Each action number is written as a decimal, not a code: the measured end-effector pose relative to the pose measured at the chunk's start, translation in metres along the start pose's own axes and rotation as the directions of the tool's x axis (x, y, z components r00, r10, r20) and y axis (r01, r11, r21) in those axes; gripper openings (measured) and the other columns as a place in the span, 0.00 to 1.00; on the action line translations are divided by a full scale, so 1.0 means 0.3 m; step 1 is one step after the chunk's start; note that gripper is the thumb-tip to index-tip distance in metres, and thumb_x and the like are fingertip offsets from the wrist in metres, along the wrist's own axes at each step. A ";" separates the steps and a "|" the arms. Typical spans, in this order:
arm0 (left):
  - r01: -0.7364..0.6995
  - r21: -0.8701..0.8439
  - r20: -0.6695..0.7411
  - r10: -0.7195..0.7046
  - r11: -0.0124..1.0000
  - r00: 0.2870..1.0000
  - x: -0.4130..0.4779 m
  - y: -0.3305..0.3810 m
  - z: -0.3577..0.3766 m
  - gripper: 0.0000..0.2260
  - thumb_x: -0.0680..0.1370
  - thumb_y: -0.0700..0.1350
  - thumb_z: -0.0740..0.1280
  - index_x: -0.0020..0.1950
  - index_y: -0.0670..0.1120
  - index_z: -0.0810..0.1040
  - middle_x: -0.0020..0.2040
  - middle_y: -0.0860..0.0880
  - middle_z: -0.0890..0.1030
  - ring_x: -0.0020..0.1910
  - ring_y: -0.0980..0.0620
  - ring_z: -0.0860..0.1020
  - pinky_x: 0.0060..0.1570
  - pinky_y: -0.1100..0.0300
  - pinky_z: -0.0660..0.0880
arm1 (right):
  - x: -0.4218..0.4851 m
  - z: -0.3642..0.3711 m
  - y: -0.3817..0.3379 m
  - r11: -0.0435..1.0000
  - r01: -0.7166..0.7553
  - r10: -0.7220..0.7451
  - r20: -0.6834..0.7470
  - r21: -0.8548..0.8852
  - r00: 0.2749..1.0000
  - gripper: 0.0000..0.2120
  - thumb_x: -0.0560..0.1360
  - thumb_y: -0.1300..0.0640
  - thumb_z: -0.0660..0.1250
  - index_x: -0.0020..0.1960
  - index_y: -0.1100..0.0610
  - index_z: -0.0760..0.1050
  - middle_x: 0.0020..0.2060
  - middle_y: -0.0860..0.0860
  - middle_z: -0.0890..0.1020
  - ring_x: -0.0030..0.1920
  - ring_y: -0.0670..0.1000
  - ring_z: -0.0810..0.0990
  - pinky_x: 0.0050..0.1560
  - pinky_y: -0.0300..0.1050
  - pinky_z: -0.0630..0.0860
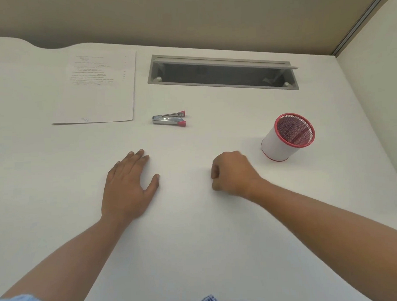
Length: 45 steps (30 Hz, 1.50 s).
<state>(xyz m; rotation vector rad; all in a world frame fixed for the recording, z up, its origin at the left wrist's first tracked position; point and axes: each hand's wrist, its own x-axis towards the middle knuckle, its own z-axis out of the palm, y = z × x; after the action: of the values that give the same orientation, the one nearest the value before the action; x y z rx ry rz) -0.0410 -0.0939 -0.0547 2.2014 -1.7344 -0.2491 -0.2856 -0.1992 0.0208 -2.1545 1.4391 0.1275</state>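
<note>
Left hand is lying flat on the worktop, fingers straight; right hand is resting curled, empty. Seemingly just starting; the stapler needs reaching forward

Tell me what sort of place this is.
Most likely an office workstation or cubicle. The white desk has a grey cable hatch set into it, a panel wall stands behind, and printed pages, a stapler and a red-rimmed pen cup sit on top.
</note>
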 end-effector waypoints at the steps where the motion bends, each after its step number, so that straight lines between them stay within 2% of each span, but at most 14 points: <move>1: -0.001 0.002 0.001 0.001 1.000 1.000 0.000 0.000 0.000 0.28 0.77 0.63 0.55 0.74 0.52 0.69 0.78 0.55 0.67 0.79 0.52 0.61 0.77 0.51 0.55 | -0.009 -0.032 0.014 0.987 -0.056 0.060 -0.024 0.151 0.998 0.04 0.63 0.61 0.72 0.36 0.53 0.81 0.33 0.46 0.82 0.36 0.47 0.79 0.35 0.38 0.74; 4: -0.003 0.002 0.003 0.003 1.000 1.000 0.002 0.000 -0.001 0.28 0.77 0.63 0.55 0.74 0.51 0.69 0.78 0.55 0.67 0.79 0.52 0.61 0.77 0.51 0.55 | -0.046 -0.153 0.063 0.872 -0.136 0.191 -0.071 0.470 0.979 0.04 0.62 0.64 0.74 0.34 0.56 0.82 0.28 0.48 0.82 0.26 0.42 0.76 0.27 0.34 0.70; 8: -0.004 0.007 0.009 0.004 1.000 1.000 0.002 -0.001 -0.002 0.28 0.77 0.63 0.55 0.74 0.51 0.69 0.78 0.55 0.67 0.79 0.52 0.61 0.77 0.51 0.55 | -0.103 -0.349 0.127 0.799 -0.137 0.288 -0.173 0.586 0.942 0.05 0.64 0.68 0.72 0.35 0.59 0.82 0.28 0.52 0.82 0.26 0.45 0.77 0.30 0.36 0.72; 13: -0.012 0.010 -0.001 0.012 1.000 1.000 0.002 -0.004 0.001 0.28 0.77 0.62 0.56 0.73 0.51 0.70 0.77 0.54 0.68 0.78 0.51 0.63 0.76 0.50 0.57 | -0.138 -0.517 0.233 0.898 -0.144 0.302 -0.345 0.415 0.889 0.06 0.65 0.65 0.73 0.34 0.56 0.82 0.30 0.52 0.82 0.29 0.48 0.75 0.30 0.39 0.71; 16: -0.014 0.013 -0.010 0.014 1.000 1.000 -0.001 -0.006 0.001 0.28 0.77 0.63 0.56 0.73 0.50 0.71 0.77 0.53 0.69 0.78 0.51 0.64 0.76 0.50 0.57 | -0.119 -0.535 0.294 0.949 -0.208 0.280 -0.326 0.238 0.903 0.06 0.67 0.64 0.73 0.35 0.54 0.82 0.31 0.52 0.82 0.29 0.50 0.77 0.28 0.37 0.69; 19: -0.008 0.005 -0.012 0.008 1.000 1.000 0.000 -0.004 0.002 0.29 0.77 0.63 0.55 0.73 0.51 0.71 0.77 0.54 0.69 0.78 0.52 0.64 0.76 0.50 0.58 | -0.090 -0.516 0.330 0.974 -0.222 0.228 -0.261 0.054 0.938 0.10 0.70 0.66 0.70 0.41 0.53 0.84 0.37 0.53 0.84 0.37 0.55 0.81 0.30 0.36 0.70; 21: -0.007 0.007 -0.015 0.007 1.000 1.000 0.002 -0.002 0.003 0.29 0.76 0.63 0.55 0.73 0.51 0.71 0.77 0.54 0.69 0.78 0.52 0.64 0.76 0.50 0.58 | -0.077 -0.503 0.339 0.978 -0.207 0.202 -0.245 0.005 0.948 0.14 0.70 0.69 0.67 0.43 0.53 0.85 0.39 0.52 0.83 0.40 0.55 0.81 0.33 0.37 0.73; 24: -0.007 0.005 -0.017 0.007 1.000 1.000 0.003 0.000 0.003 0.29 0.76 0.63 0.56 0.73 0.51 0.71 0.77 0.54 0.69 0.78 0.52 0.64 0.75 0.50 0.58 | -0.068 -0.489 0.340 0.984 -0.177 0.163 -0.270 -0.026 0.949 0.15 0.67 0.69 0.67 0.39 0.49 0.82 0.36 0.48 0.83 0.41 0.54 0.82 0.39 0.47 0.81; 26: -0.006 0.006 -0.019 0.006 1.000 1.000 0.002 0.002 0.001 0.29 0.76 0.63 0.56 0.73 0.51 0.71 0.77 0.55 0.69 0.78 0.52 0.64 0.75 0.51 0.58 | -0.067 -0.483 0.335 0.986 -0.158 0.138 -0.273 -0.054 0.952 0.13 0.66 0.66 0.67 0.36 0.47 0.79 0.35 0.45 0.82 0.41 0.53 0.81 0.41 0.49 0.81; 28: -0.006 0.005 -0.019 0.006 1.000 1.000 0.003 0.002 0.000 0.28 0.76 0.63 0.56 0.73 0.51 0.71 0.77 0.55 0.69 0.78 0.52 0.64 0.75 0.51 0.58 | -0.066 -0.484 0.330 0.987 -0.154 0.137 -0.230 -0.056 0.964 0.13 0.67 0.65 0.66 0.39 0.46 0.79 0.37 0.44 0.83 0.42 0.51 0.81 0.43 0.50 0.82; 32: -0.010 0.011 -0.011 0.010 1.000 1.000 0.004 -0.003 0.003 0.28 0.76 0.63 0.56 0.72 0.51 0.71 0.77 0.55 0.69 0.77 0.52 0.64 0.75 0.49 0.59 | -0.058 -0.489 0.333 0.987 -0.155 0.144 -0.180 -0.049 0.973 0.22 0.67 0.70 0.60 0.49 0.48 0.80 0.41 0.44 0.85 0.48 0.50 0.82 0.46 0.51 0.82; 39: -0.016 0.017 -0.022 0.017 1.000 1.000 0.009 -0.002 0.005 0.28 0.76 0.63 0.55 0.72 0.51 0.71 0.76 0.54 0.69 0.77 0.51 0.65 0.75 0.49 0.59 | -0.058 -0.486 0.343 0.989 -0.132 0.117 -0.201 -0.062 0.972 0.13 0.68 0.64 0.65 0.42 0.46 0.79 0.41 0.47 0.84 0.45 0.51 0.82 0.45 0.51 0.82; 42: -0.020 0.020 -0.027 0.020 1.000 0.999 0.006 0.002 0.004 0.28 0.76 0.63 0.55 0.72 0.50 0.72 0.76 0.54 0.70 0.77 0.51 0.65 0.75 0.49 0.59 | -0.062 -0.484 0.333 0.991 -0.120 0.100 -0.252 -0.064 0.962 0.10 0.71 0.62 0.64 0.45 0.50 0.82 0.43 0.49 0.84 0.46 0.53 0.80 0.42 0.45 0.79; 45: -0.014 0.019 -0.022 0.015 1.000 1.000 0.004 0.003 0.002 0.28 0.77 0.63 0.56 0.72 0.50 0.71 0.76 0.54 0.69 0.77 0.51 0.65 0.75 0.49 0.59 | -0.091 -0.464 0.258 0.997 -0.053 0.065 -0.299 0.049 0.952 0.06 0.73 0.60 0.67 0.44 0.51 0.82 0.39 0.45 0.82 0.43 0.49 0.80 0.38 0.36 0.72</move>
<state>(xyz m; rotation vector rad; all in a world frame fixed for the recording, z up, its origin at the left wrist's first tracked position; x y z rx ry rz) -0.0417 -0.0953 -0.0550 2.1959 -1.7474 -0.2048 -0.3951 -0.2657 0.1194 -2.1674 1.6585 -0.2171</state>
